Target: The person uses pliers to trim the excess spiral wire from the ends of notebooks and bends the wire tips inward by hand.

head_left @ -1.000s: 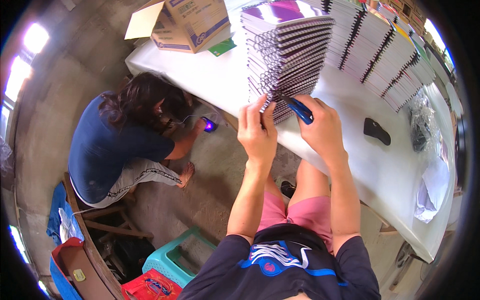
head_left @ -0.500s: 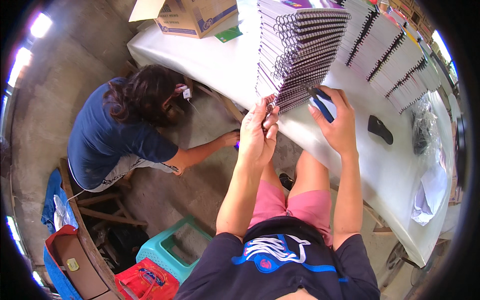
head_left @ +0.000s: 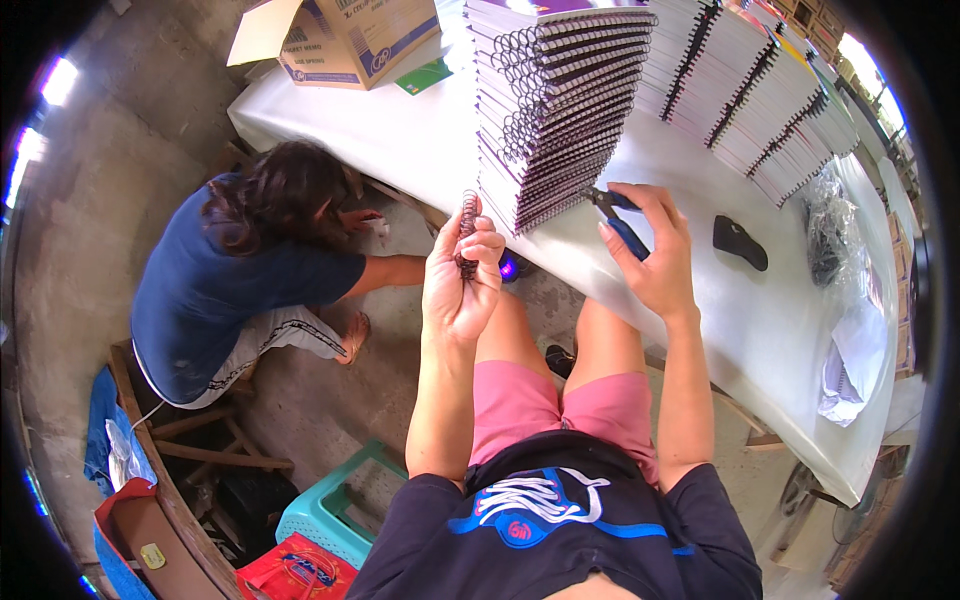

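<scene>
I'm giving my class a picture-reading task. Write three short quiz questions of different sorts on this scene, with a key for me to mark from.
1. Short answer: What tool is in the person's right hand, and what colour are its handles?
2. Multiple choice: Where is the dark wire coil?
A) In the left hand
B) In the right hand
C) In both hands at once
3. True or false: The cardboard box with a raised flap stands on the white-topped table.

Key:
1. A pliers-like tool, blue.
2. A
3. True
</scene>
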{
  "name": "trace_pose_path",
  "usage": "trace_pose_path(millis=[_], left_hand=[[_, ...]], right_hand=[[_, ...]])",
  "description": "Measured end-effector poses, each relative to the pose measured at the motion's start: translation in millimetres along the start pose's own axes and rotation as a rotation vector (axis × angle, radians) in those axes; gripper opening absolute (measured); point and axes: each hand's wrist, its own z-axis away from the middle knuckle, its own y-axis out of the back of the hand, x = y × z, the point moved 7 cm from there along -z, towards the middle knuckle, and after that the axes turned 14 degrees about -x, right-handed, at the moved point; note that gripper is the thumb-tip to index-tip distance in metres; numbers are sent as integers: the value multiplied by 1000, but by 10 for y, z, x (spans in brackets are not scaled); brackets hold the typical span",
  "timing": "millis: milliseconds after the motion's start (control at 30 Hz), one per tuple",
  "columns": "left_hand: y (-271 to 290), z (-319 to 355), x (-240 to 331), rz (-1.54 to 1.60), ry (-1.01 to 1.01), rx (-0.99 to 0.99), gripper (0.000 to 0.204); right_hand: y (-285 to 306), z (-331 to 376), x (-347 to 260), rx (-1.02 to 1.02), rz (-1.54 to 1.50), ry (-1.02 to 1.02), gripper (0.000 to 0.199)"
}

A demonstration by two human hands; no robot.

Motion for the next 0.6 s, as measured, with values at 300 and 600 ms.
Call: trace_pose_path(millis=[300, 600], left_hand=[[34, 20, 10, 56, 24, 21, 17], [92, -33, 23, -306, -81, 81, 24]], right_hand=[[93, 55, 61, 95, -53, -7, 40], [48, 98, 20, 50, 134, -62, 49]])
